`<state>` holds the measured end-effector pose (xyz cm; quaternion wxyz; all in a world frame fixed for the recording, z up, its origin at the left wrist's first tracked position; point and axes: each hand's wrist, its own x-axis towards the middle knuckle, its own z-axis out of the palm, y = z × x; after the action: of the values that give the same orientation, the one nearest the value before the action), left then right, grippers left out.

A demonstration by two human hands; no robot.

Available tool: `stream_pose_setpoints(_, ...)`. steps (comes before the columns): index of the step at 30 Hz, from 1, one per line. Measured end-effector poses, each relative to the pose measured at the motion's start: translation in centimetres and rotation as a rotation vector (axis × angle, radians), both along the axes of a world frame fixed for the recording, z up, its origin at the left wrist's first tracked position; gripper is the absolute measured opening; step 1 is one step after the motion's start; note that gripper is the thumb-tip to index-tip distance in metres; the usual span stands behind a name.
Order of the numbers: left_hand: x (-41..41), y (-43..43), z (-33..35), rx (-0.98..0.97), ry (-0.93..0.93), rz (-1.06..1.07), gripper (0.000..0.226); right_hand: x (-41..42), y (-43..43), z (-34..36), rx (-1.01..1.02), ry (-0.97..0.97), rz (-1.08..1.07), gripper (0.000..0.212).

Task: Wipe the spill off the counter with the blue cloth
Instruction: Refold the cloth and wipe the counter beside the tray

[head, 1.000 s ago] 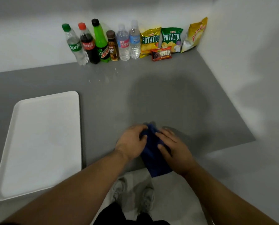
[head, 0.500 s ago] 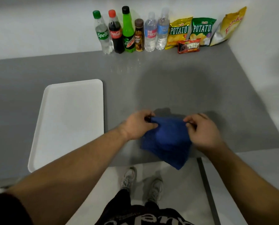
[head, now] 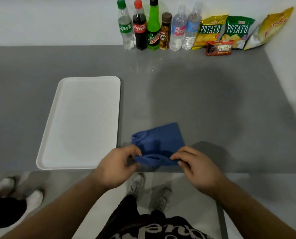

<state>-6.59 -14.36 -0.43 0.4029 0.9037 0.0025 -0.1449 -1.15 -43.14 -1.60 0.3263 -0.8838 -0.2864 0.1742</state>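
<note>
The blue cloth (head: pixel 158 141) lies spread on the grey counter (head: pixel 212 104) close to the front edge. Its near edge is folded up and pinched at both ends. My left hand (head: pixel 117 167) grips the left end of that fold and my right hand (head: pixel 197 167) grips the right end. A faint spill (head: pixel 143 67) of small wet drops glistens on the counter farther back, in front of the bottles, well away from the cloth.
A white tray (head: pixel 81 121) lies left of the cloth. Several drink bottles (head: pixel 154 26) and snack bags (head: pixel 230 30) line the back wall. A wall bounds the counter on the right. Another person's feet (head: pixel 19 190) stand on the floor at lower left.
The cloth has gone from hanging bunched over the counter's edge to lying spread on the counter. My hands have moved apart to the ends of its near edge. The view has shifted left.
</note>
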Motion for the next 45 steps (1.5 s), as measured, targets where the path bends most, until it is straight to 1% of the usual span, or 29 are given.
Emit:
stream_pose_setpoints(1, -0.7, 0.0, -0.3, -0.002, 0.03, 0.022, 0.015, -0.4, -0.1, -0.5, 0.018, 0.022, 0.002, 0.027)
stream_pose_setpoints(3, -1.5, -0.1, -0.2, -0.084, 0.088, 0.111, 0.013, -0.6, -0.2, -1.0, 0.072, 0.044, -0.017, 0.029)
stream_pose_setpoints(4, -1.6, -0.2, -0.2, -0.117, 0.104, 0.154, 0.014, -0.6, -0.1, -1.1, 0.093, 0.041, -0.026, 0.03)
stream_pose_setpoints(6, -1.4, -0.6, -0.3, -0.11, 0.102, 0.211, 0.019, 0.1, 0.4, -1.3, 0.104, -0.01, -0.073, 0.029)
stream_pose_setpoints(8, -1.2, -1.1, -0.5, -0.01, 0.064, 0.257, 0.024, 0.7, 1.1, -1.8, 0.051, -0.131, -0.174, 0.028)
stream_pose_setpoints(10, -1.4, -1.9, -0.5, 0.233, -0.025, 0.293, 0.034, 0.9, 1.5, -2.4, -0.042, -0.307, -0.227, 0.026)
stream_pose_setpoints(11, -1.6, -2.4, -0.3, 0.347, -0.098, 0.266, 0.042, 0.7, 1.5, -2.7, -0.07, -0.381, -0.204, 0.023)
stream_pose_setpoints(12, -2.0, -3.1, -0.4, 0.411, -0.161, 0.192, 0.049, 0.2, 1.5, -3.0, -0.086, -0.423, -0.153, 0.02)
stream_pose_setpoints(13, -2.3, -3.9, -0.5, 0.437, -0.191, 0.102, 0.053, -0.6, 1.6, -3.3, -0.102, -0.422, -0.099, 0.021)
stream_pose_setpoints(14, -2.7, -4.8, -0.8, 0.442, -0.198, 0.014, 0.053, -1.4, 1.7, -3.7, -0.133, -0.387, -0.055, 0.03)
stream_pose_setpoints(15, -3.1, -5.7, -1.3, 0.454, -0.167, -0.072, 0.053, -2.2, 2.0, -4.2, -0.189, -0.347, -0.008, 0.043)
stream_pose_setpoints(17, -3.1, -7.1, -1.8, 0.54, -0.014, -0.173, 0.055, -3.1, 2.9, -4.8, -0.327, -0.295, 0.063, 0.063)
stream_pose_setpoints(19, -2.4, -7.2, -2.3, 0.616, 0.086, -0.216, 0.059, -2.6, 4.1, -5.0, -0.378, -0.258, 0.071, 0.069)
stream_pose_setpoints(21, -0.9, -6.3, -2.6, 0.598, 0.107, -0.237, 0.06, -1.0, 5.2, -5.1, -0.395, -0.25, 0.059, 0.068)
stream_pose_setpoints(24, 3.2, -4.3, -3.3, 0.645, 0.029, -0.197, 0.056, 2.8, 6.9, -5.2, -0.427, -0.278, 0.041, 0.063)
stream_pose_setpoints(25, 5.0, -3.5, -3.3, 0.63, 0.042, -0.174, 0.063, 4.4, 7.6, -5.1, -0.446, -0.288, 0.032, 0.061)
stream_pose_setpoints(26, 6.9, -2.6, -3.3, 0.575, 0.036, -0.134, 0.069, 6.2, 8.4, -5.1, -0.464, -0.289, 0.021, 0.06)
stream_pose_setpoints(27, 8.9, -1.8, -3.9, 0.54, 0.018, -0.115, 0.07, 7.9, 9.1, -5.1, -0.474, -0.285, 0.01, 0.06)
stream_pose_setpoints(29, 12.5, -0.1, -5.0, 0.486, -0.034, -0.113, 0.063, 11.3, 10.5, -5.2, -0.481, -0.261, -0.006, 0.061)
stream_pose_setpoints(31, 16.3, 1.4, -5.6, 0.524, -0.089, -0.129, 0.061, 14.9, 11.7, -5.6, -0.485, -0.26, -0.02, 0.064)
stream_pose_setpoints(34, 22.0, 3.2, -5.4, 0.599, -0.008, -0.206, 0.07, 19.9, 13.6, -5.9, -0.494, -0.234, -0.065, 0.058)
stream_pose_setpoints(36, 25.7, 4.2, -5.1, 0.578, 0.023, -0.213, 0.076, 22.7, 14.9, -5.8, -0.487, -0.224, -0.1, 0.057)
stream_pose_setpoints(37, 27.4, 4.8, -4.9, 0.547, 0.026, -0.218, 0.075, 24.1, 15.5, -5.7, -0.484, -0.217, -0.116, 0.056)
stream_pose_setpoints(39, 30.2, 5.9, -4.2, 0.448, 0.0, -0.218, 0.067, 26.6, 16.9, -5.4, -0.475, -0.218, -0.159, 0.052)
stream_pose_setpoints(40, 31.2, 6.5, -3.8, 0.37, -0.034, -0.188, 0.061, 27.8, 17.6, -5.2, -0.466, -0.229, -0.193, 0.05)
stream_pose_setpoints(43, 32.4, 8.9, -2.8, 0.148, -0.156, 0.005, 0.048, 29.9, 20.1, -5.1, -0.447, -0.279, -0.281, 0.046)
stream_pose_setpoints(45, 32.2, 10.8, -2.7, 0.122, -0.243, 0.102, 0.043, 30.2, 22.1, -5.5, -0.444, -0.275, -0.28, 0.053)
